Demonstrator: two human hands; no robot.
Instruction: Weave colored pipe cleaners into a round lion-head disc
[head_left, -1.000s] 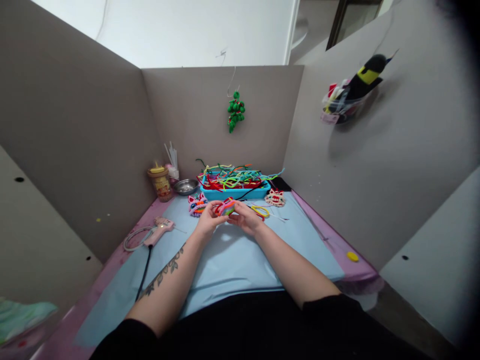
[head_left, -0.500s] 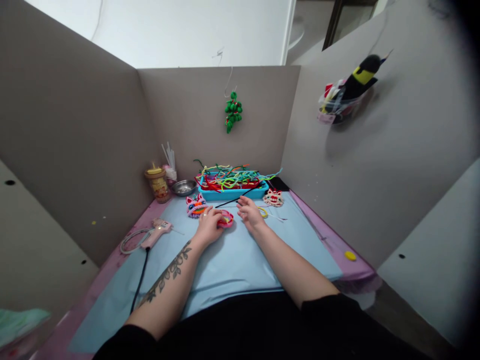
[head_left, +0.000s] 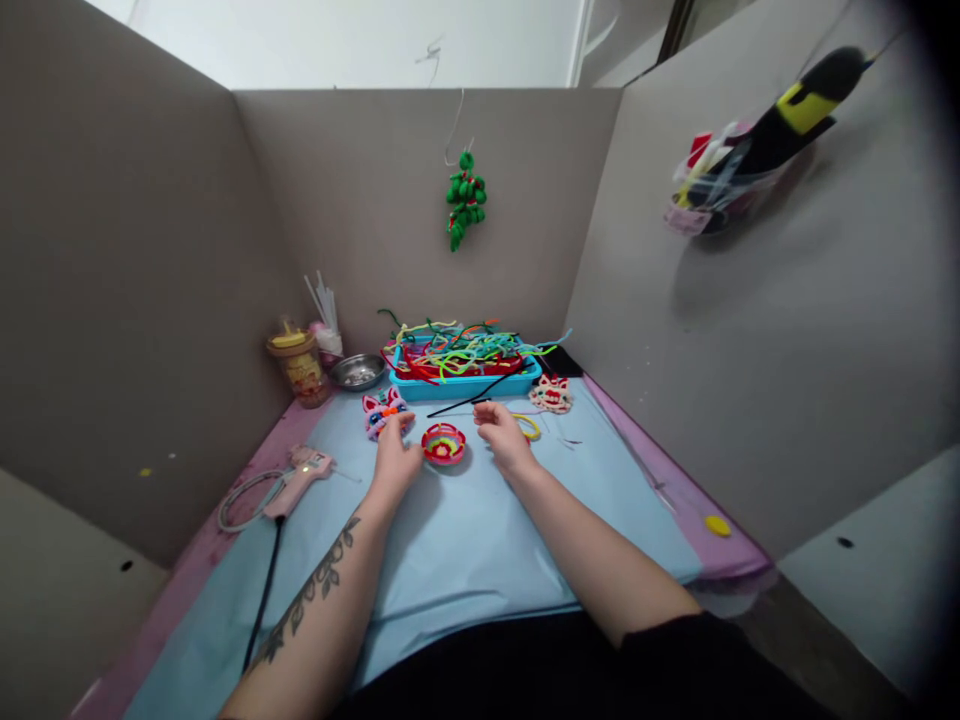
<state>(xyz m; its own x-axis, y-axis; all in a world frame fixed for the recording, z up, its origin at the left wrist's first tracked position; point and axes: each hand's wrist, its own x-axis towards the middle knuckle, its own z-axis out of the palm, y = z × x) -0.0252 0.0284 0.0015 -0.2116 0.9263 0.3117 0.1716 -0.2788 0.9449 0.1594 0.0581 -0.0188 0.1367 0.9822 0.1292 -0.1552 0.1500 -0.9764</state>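
Observation:
A small round bowl-like piece in red, yellow and green rings (head_left: 443, 446) rests on the blue table cover, between my two hands. My left hand (head_left: 396, 452) is just left of it, thumb and fingers apart. Its fingertips overlap the purple cat-like head with red ears (head_left: 381, 415); whether they touch it I cannot tell. My right hand (head_left: 504, 438) hovers to the right of the round piece, loosely curled and holding nothing visible. Beside it lies a yellow ring (head_left: 531, 428), partly hidden. A cream and red animal head (head_left: 553, 394) sits further right.
Behind my hands stands a blue tray (head_left: 465, 387) heaped with coloured fuzzy stems, beside a metal bowl (head_left: 358, 372) and a lidded cup (head_left: 298, 370). A pink glue gun (head_left: 300, 482) with its cord lies at left. Grey partitions (head_left: 375, 200) enclose the table.
My left hand has let go of the round piece and shifted left; the piece now lies on the cover with its coloured rings showing. My right hand stays nearby. The camera view has tilted down.

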